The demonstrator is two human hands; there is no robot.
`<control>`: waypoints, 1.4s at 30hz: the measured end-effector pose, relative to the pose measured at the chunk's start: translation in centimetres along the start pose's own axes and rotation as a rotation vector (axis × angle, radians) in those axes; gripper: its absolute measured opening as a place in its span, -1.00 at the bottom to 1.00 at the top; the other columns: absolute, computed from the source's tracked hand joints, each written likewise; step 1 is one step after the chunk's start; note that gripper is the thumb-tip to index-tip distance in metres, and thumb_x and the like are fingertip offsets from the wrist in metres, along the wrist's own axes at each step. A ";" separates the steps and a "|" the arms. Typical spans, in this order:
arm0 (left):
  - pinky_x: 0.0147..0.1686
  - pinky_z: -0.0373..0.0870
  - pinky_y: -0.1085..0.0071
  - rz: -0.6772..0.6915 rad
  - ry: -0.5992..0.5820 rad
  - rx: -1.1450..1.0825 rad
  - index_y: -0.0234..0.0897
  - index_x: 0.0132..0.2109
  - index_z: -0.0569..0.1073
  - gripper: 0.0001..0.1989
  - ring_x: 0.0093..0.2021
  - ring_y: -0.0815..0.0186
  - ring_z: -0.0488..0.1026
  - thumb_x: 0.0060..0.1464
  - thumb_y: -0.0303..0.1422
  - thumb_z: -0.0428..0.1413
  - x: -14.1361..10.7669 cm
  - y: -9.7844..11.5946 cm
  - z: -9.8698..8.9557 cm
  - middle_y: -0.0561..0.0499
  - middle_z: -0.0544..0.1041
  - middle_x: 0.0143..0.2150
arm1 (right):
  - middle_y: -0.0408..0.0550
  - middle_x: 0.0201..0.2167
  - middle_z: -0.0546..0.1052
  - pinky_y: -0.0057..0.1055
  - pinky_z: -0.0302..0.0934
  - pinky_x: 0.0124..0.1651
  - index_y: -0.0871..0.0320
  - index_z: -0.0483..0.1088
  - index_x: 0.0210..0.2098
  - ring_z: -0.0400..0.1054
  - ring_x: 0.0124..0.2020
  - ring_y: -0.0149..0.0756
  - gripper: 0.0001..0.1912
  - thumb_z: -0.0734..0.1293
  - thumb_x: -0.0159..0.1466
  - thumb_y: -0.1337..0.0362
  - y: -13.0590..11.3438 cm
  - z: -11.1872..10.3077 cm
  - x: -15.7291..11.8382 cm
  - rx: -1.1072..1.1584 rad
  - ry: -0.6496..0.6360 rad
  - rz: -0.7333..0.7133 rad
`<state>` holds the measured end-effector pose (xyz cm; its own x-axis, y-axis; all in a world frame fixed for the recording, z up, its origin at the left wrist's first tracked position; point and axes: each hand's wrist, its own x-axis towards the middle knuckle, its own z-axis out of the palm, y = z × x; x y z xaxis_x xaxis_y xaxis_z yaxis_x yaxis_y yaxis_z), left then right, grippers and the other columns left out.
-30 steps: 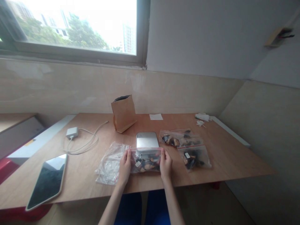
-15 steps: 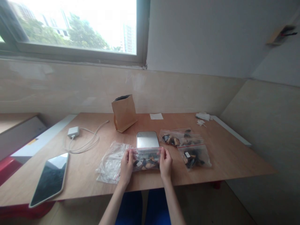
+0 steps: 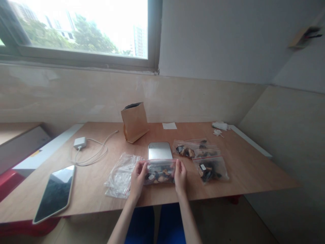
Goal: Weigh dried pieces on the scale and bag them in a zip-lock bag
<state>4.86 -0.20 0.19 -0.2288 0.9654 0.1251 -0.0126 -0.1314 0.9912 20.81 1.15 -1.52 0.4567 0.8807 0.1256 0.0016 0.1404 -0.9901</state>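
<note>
Between my hands is a clear zip bag with a red seal strip along its top and dark and tan dried pieces inside, plus a small white label or packet. My left hand pinches the bag's upper left corner. The upper right corner is pinched by my right hand. Just behind the bag lies a flat silver scale, its near edge covered. Beside my left hand are flattened clear plastic bags. To the right of my right hand lie filled zip bags, one nearer and others behind it.
An open brown paper pouch stands at the back. On the left are a tablet and a white charger with its cable. A white paper and crumpled tissue lie along the far edge.
My left thumb and fingers have shifted slightly right along the bag's top edge. The right hand stays at its corner, and the other things on the table remain where they were.
</note>
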 end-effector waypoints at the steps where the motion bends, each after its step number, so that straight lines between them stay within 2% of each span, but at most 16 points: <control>1: -0.41 0.27 0.50 0.012 -0.008 0.000 -0.29 -0.29 0.42 -0.69 -0.45 0.40 0.32 0.01 -0.11 0.05 0.0 0.0 0.0 0.07 0.39 -0.46 | -0.17 -0.60 0.37 -0.52 -0.02 -0.69 0.20 0.35 -0.37 0.12 -0.72 -0.47 -0.51 0.14 0.17 -0.12 -0.1 0.0 0.0 0.018 -0.016 0.016; 6: -0.38 0.29 0.51 0.008 -0.018 -0.031 -0.29 -0.28 0.43 -0.73 -0.40 0.39 0.34 0.02 -0.16 0.06 0.2 0.2 0.0 0.04 0.44 -0.39 | -0.09 -0.49 0.46 -0.50 0.16 -0.51 0.19 0.38 -0.37 0.32 -0.51 -0.34 -0.58 0.25 0.11 -0.07 -0.4 -0.2 -0.1 0.005 -0.125 0.004; 10: -0.43 0.27 0.54 -0.014 -0.005 -0.075 -0.29 -0.31 0.43 -0.74 -0.44 0.42 0.32 -0.01 -0.16 0.08 0.2 0.1 -0.1 0.06 0.42 -0.42 | -0.03 -0.43 0.50 -0.43 0.24 -0.35 0.20 0.40 -0.34 0.37 -0.39 -0.26 -0.61 0.26 0.12 -0.03 -0.3 -0.4 -0.1 0.012 -0.124 -0.026; 15: -0.48 0.26 0.56 -0.028 0.024 -0.111 -0.30 -0.33 0.44 -0.73 -0.50 0.45 0.30 -0.05 -0.16 0.12 0.2 0.1 -0.1 0.09 0.40 -0.49 | -0.01 -0.43 0.51 -0.44 0.24 -0.36 0.22 0.43 -0.33 0.37 -0.40 -0.27 -0.58 0.24 0.15 -0.04 -0.3 -0.4 -0.2 -0.025 -0.108 -0.060; 23: -0.47 0.29 0.56 -0.042 0.044 -0.150 -0.31 -0.36 0.42 -0.72 -0.49 0.45 0.33 -0.10 -0.15 0.15 0.3 -0.5 -0.2 0.08 0.42 -0.47 | 0.03 -0.36 0.53 -0.42 0.25 -0.30 0.22 0.44 -0.31 0.38 -0.38 -0.27 -0.62 0.23 0.18 0.01 -0.2 -0.2 -0.4 -0.051 -0.113 -0.114; 32: -0.50 0.25 0.54 -0.034 0.033 -0.079 -0.31 -0.37 0.41 -0.70 -0.50 0.43 0.33 -0.08 -0.13 0.13 0.5 -1.0 -0.3 0.06 0.43 -0.46 | 0.04 -0.35 0.53 -0.41 0.27 -0.26 0.22 0.43 -0.33 0.41 -0.33 -0.24 -0.66 0.23 0.18 0.05 -0.2 -0.1 -0.3 -0.046 -0.112 -0.153; 36: -0.50 0.25 0.54 -0.027 0.034 -0.057 -0.31 -0.36 0.41 -0.72 -0.51 0.43 0.32 -0.07 -0.15 0.13 0.5 -1.2 -0.4 0.07 0.42 -0.47 | 0.03 -0.39 0.52 -0.41 0.26 -0.26 0.22 0.42 -0.35 0.40 -0.34 -0.25 -0.66 0.23 0.18 0.05 -0.2 -0.1 -0.3 -0.058 -0.112 -0.148; 42: -0.51 0.27 0.55 -0.026 -0.002 -0.136 -0.30 -0.37 0.38 -0.75 -0.52 0.46 0.32 -0.02 -0.17 0.09 0.3 -0.6 -0.4 0.07 0.44 -0.46 | -0.03 -0.45 0.49 -0.44 0.25 -0.31 0.23 0.41 -0.34 0.37 -0.40 -0.29 -0.64 0.23 0.18 0.02 -0.2 -0.3 -0.4 -0.017 -0.127 -0.079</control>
<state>4.44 0.04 -0.41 -0.2242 0.9695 0.0993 -0.1510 -0.1352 0.9793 20.93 0.66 -1.39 0.3383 0.9175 0.2091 0.0488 0.2048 -0.9776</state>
